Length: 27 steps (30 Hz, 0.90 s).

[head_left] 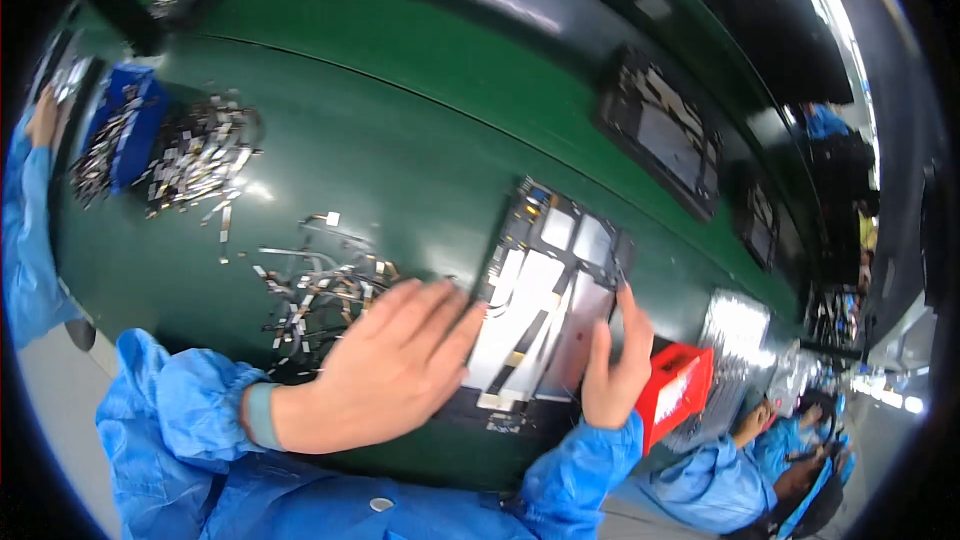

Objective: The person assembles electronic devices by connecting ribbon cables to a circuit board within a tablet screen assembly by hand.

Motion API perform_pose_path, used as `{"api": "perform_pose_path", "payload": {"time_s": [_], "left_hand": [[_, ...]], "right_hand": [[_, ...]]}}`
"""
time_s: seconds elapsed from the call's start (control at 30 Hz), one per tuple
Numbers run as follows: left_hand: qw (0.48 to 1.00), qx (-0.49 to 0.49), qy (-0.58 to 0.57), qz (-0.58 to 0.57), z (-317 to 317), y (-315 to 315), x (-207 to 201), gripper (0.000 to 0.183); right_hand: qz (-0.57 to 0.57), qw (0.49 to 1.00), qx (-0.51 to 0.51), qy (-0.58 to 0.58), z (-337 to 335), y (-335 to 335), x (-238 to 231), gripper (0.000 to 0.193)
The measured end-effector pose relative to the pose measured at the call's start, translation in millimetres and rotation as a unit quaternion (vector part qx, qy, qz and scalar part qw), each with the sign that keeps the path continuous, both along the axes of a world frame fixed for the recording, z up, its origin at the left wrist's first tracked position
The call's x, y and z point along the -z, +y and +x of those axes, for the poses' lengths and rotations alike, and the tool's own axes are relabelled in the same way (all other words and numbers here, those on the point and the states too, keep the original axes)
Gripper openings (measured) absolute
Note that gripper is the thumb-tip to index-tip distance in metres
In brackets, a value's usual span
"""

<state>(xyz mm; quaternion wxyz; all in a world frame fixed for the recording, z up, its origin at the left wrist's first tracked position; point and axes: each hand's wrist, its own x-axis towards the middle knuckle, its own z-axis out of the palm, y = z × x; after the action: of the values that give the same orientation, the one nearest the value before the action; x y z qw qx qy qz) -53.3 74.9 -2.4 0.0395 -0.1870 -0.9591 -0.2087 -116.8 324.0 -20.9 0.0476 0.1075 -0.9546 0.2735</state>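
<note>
An opened tablet-like device [575, 325] lies tilted on the green bench before me, its silver battery panels, circuit board and flat ribbon cables exposed. My left hand [390, 365] reaches over its left edge, fingers stretched out, with no held thing visible. On the device's right edge, my right hand [620, 365] has its index finger extended to the frame and its thumb apart from it. Something thin and dark shows at that fingertip, too small to make out. Beside my left hand spreads a loose pile of ribbon cables [315, 285], partly covered by the hand.
A blue bin [138, 130] and a larger heap of ribbon cables [205, 155] sit far left. By my right hand stands a red bin [675, 395]. Another opened device [665, 135] rests at the upper right, near clear plastic trays [735, 325]. Co-workers' blue sleeves [710, 485] appear at both sides.
</note>
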Motion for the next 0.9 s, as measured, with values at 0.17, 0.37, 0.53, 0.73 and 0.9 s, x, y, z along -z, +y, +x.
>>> {"api": "perform_pose_path", "payload": {"time_s": [0.17,0.37,0.53,0.73,0.9], "left_hand": [[0.989,0.014,-0.027,0.147,13.7,22.6,16.6,0.062],[0.968,-0.037,0.016,0.248,12.0,16.7,32.3,0.054],[0.936,-0.037,-0.007,0.351,10.6,21.0,25.2,0.042],[0.975,-0.041,0.123,0.181,-24.8,-39.1,38.9,0.022],[0.979,-0.069,0.186,0.051,-22.9,-32.8,61.2,0.023]], "right_hand": [[-0.207,0.973,-0.02,-0.097,48.6,24.3,23.7,0.063],[-0.185,0.98,0.077,-0.01,44.7,6.7,39.5,0.059],[-0.38,0.922,0.034,-0.068,43.3,10.5,28.3,0.073],[-0.466,0.879,-0.001,-0.1,6.9,-20.1,-27.2,0.084],[-0.5,0.858,-0.062,-0.099,-93.1,-67.5,-20.0,0.07]]}}
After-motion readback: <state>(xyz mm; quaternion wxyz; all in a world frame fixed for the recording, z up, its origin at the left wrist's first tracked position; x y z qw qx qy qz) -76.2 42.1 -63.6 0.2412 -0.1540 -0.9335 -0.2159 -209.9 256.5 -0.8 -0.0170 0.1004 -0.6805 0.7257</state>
